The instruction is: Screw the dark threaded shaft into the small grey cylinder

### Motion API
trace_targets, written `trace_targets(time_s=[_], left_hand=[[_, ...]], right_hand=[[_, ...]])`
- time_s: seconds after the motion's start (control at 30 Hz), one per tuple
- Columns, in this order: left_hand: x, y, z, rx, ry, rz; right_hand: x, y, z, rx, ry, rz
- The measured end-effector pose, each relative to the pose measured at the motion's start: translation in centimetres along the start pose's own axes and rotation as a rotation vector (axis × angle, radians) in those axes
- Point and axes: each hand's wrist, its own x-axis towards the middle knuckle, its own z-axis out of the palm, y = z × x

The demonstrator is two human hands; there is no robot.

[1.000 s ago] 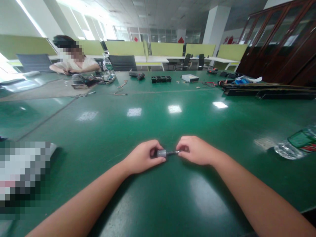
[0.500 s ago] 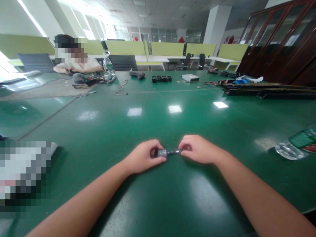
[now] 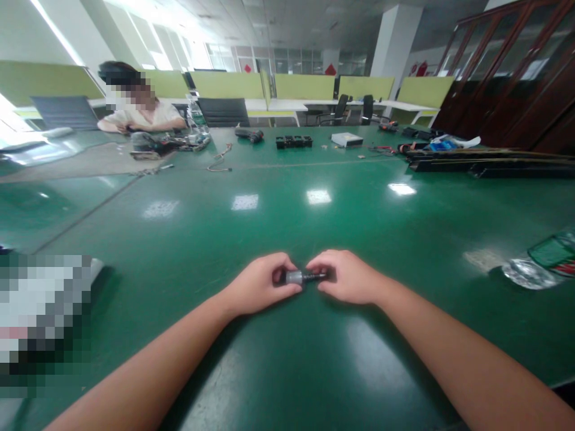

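My left hand (image 3: pixel 265 284) is closed around a small tool with a grey cylindrical body (image 3: pixel 294 277) and a thin dark pointed shaft. It is held level, low over the green table (image 3: pixel 287 365), and its rear end is hidden by my fingers. The shaft points right, towards my right hand (image 3: pixel 345 276). Thumb and fingers of that hand stand apart on either side of the shaft's tip, and I see no firm grip on it. The exact kind of tool is too small to make out.
To the right lies a clear plastic bottle (image 3: pixel 548 263); a blurred-out pale object (image 3: pixel 45 305) is at left. Across the table are a drill-like tool (image 3: pixel 249 136), a black block (image 3: pixel 293 142), a white box (image 3: pixel 347 140) and dark strips (image 3: pixel 489 163). A person (image 3: pixel 141 114) sits far left.
My right hand has slid left along the shaft, and its fingers have parted from their pinch at the tip. My left hand keeps its hold on the tool in nearly the same place.
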Motion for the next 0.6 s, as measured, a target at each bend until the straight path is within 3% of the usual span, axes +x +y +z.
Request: trace_targets(time_s=[0.6], left_hand=[[0.11,-0.08,0.19,0.019,-0.006,0.003]], right_hand=[[0.43,-0.72,0.69,-0.125,0.019,-0.064]])
